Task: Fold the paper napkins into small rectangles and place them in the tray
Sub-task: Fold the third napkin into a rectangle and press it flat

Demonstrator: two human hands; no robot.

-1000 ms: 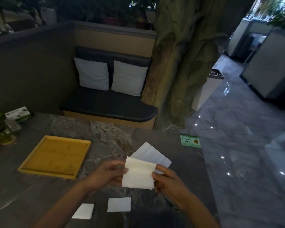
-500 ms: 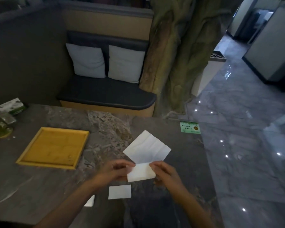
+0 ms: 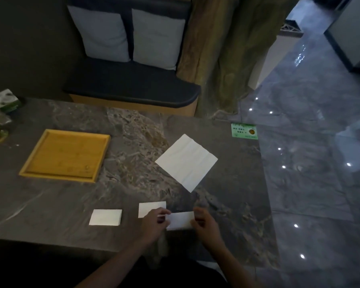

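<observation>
Napkin in hand (image 3: 180, 222): reduced from a tall half-fold to a small rectangle; now lowered near the table edge, pinched by left hand (image 3: 154, 222) and right hand (image 3: 204, 223); folding judged nearly finished; tray (image 3: 64, 155) unfilled.

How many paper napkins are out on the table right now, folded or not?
4. One unfolded napkin lies mid-table; two folded ones lie near the front edge, left and middle; a fourth folded napkin is between both hands. The tray holds none.
</observation>
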